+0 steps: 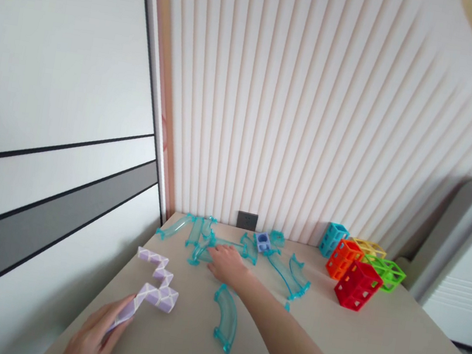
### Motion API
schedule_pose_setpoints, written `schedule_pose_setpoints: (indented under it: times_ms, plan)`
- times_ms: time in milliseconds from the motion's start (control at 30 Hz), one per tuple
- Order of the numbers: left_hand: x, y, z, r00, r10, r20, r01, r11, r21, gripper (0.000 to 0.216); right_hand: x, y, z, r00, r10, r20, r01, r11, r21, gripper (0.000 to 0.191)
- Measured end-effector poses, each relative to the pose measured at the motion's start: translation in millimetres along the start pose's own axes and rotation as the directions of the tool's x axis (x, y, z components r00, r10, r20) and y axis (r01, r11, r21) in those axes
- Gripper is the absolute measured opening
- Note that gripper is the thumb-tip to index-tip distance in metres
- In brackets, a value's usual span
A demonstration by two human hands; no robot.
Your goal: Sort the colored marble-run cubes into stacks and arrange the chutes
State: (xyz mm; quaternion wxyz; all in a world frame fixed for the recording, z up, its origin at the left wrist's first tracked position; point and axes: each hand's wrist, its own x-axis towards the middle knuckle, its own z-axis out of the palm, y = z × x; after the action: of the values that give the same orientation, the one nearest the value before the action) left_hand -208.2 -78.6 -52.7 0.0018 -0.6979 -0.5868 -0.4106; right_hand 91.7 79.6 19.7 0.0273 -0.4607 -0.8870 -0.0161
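My left hand (95, 330) is closed around one end of a lilac and white twist snake puzzle (160, 295), whose zigzag body points away over the table's left side. Stretched out to the middle of the table, my right hand (227, 263) lies palm down among clear teal track pieces. Its fingers are bent onto the edge of a short track piece (202, 251) at the left. A longer straight track piece (228, 245) passes just behind the knuckles. Nearer to me, a curved track piece (227, 319) lies beside my right forearm.
More teal track pieces (286, 273) are spread along the back, with a small lilac block (262, 242) among them. Open-sided building cubes, including a red stack (358, 286), stand at the right. A ribbed wall (267, 116) with a black socket (247, 221) bounds the table.
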Motion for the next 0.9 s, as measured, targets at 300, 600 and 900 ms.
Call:
schedule_pose_setpoints:
  times_ms: [300, 600, 900]
  plan:
    - [14, 13, 12, 0.998, 0.018, 0.053, -0.019, 1.000, 0.012, 0.029, -7, 2, -8, 0.997, -0.059, 0.046, 0.061, 0.997, -0.040, 0.040]
    - [14, 20, 29, 0.995, 0.094, 0.033, -0.098, 0.978, 0.185, 0.041, -2, 22, -39, 0.969, -0.109, 0.220, 0.115, 0.993, -0.015, 0.042]
    - [23, 93, 31, 0.832, 0.538, 0.135, -0.551, 0.775, 0.310, 0.050, 10, 46, -68, 0.915, -0.128, 0.381, 0.034, 0.969, 0.245, 0.046]
